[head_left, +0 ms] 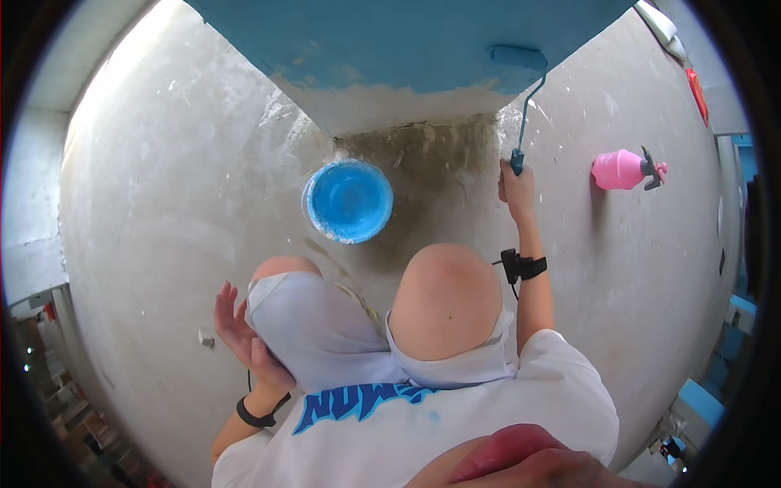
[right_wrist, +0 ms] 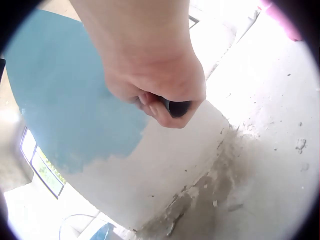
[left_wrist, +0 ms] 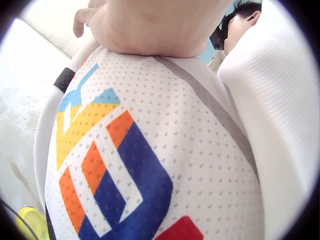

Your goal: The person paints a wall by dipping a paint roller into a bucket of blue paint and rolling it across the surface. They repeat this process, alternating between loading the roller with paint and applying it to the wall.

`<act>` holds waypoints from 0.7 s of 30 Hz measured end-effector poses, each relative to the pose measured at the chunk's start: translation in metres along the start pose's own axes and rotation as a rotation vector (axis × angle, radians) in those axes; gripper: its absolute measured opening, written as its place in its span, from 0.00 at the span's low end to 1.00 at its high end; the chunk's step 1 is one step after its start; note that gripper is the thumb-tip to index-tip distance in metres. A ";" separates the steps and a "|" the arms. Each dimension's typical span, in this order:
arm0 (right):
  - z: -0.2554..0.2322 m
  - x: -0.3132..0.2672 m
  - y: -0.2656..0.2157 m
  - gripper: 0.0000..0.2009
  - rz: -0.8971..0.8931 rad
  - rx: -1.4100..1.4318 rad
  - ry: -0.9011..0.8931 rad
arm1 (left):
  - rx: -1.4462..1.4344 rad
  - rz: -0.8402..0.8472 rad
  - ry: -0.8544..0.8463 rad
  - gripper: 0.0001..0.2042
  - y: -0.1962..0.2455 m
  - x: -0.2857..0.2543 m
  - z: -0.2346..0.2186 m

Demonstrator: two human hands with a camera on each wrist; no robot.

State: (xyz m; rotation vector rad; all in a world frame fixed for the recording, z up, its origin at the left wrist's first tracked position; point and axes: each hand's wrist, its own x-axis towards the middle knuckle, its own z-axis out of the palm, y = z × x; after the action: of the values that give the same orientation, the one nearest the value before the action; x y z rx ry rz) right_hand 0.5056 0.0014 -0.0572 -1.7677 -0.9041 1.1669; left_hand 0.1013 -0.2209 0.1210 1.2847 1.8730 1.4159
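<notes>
My right hand (head_left: 518,192) grips the dark handle of a paint roller (head_left: 518,57), its blue-coated sleeve lying against the wall face (head_left: 382,57) near the right corner. Blue paint covers the upper part of that face, with a pale uneven strip along the bottom. In the right wrist view the fingers (right_wrist: 167,117) curl round the handle end, while the roller head is hidden. The left hand (head_left: 244,333) rests beside the left thigh with loose fingers, holding nothing; in the left wrist view its heel lies on the printed white shorts (left_wrist: 200,145).
A bucket (head_left: 348,201) with blue paint stands on the concrete floor (head_left: 163,203) before the wall. To the right is a pink pump sprayer (head_left: 620,170). A small pale chunk (head_left: 206,337) lies left of the left hand. Both knees are bent close to the bucket.
</notes>
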 end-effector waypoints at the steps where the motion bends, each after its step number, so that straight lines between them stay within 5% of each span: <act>1: -0.005 0.009 0.002 0.18 -0.028 -0.006 -0.015 | -0.001 0.002 0.000 0.41 0.000 0.001 0.000; 11: -0.011 0.062 0.127 0.18 0.052 -0.313 -0.013 | 0.023 -0.021 0.027 0.40 0.002 0.000 0.003; 16: -0.009 0.059 0.149 0.18 0.041 -0.274 -0.057 | 0.014 -0.007 0.026 0.40 0.002 0.001 0.004; 21: 0.005 0.050 0.098 0.16 0.125 -0.010 -0.076 | -0.008 -0.016 0.038 0.40 0.004 -0.002 0.005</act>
State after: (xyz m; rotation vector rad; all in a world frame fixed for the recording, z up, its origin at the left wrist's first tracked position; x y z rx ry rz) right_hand 0.5292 0.0066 -0.1650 -1.8201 -0.8544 1.3190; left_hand 0.1080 -0.2197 0.1222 1.2445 1.8957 1.4478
